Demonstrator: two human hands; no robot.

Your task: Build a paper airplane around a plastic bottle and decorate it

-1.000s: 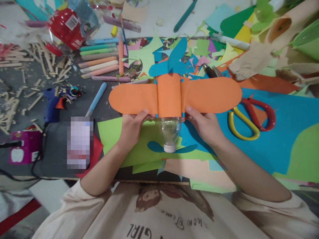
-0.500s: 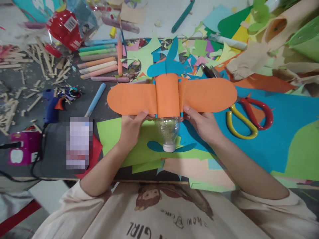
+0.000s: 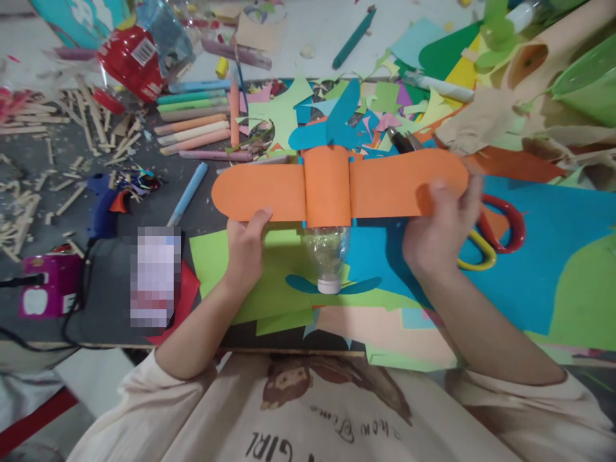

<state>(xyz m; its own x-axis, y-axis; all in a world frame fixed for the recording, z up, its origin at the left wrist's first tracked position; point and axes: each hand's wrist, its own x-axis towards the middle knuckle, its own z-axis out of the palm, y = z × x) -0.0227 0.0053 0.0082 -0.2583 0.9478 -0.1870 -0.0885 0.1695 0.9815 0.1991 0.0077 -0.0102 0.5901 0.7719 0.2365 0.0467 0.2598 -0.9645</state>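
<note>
A toy plane made from a clear plastic bottle (image 3: 327, 250) lies in front of me, its white cap toward my body. Orange paper (image 3: 328, 186) wraps the bottle's middle, and an orange paper wing sticks out on each side. Blue paper tail pieces (image 3: 320, 136) stand at the far end, and a blue paper propeller (image 3: 363, 284) shows by the cap. My left hand (image 3: 246, 247) pinches the lower edge of the left wing (image 3: 260, 189), thumb on top. My right hand (image 3: 440, 224), slightly blurred, grips the right wing (image 3: 389, 185) near its rounded tip.
Red and yellow scissors (image 3: 510, 224) lie right of my right hand on blue paper (image 3: 548, 256). To the left are a phone (image 3: 156, 276), a blue glue gun (image 3: 101, 205) and a purple box (image 3: 48, 285). Markers (image 3: 195, 122), wooden sticks (image 3: 86, 115) and paper scraps (image 3: 385, 96) spread behind.
My right hand has slid outward from the wing's root to near its tip. My left hand has shifted slightly outward along the left wing. The right wing now looks flatter at its root.
</note>
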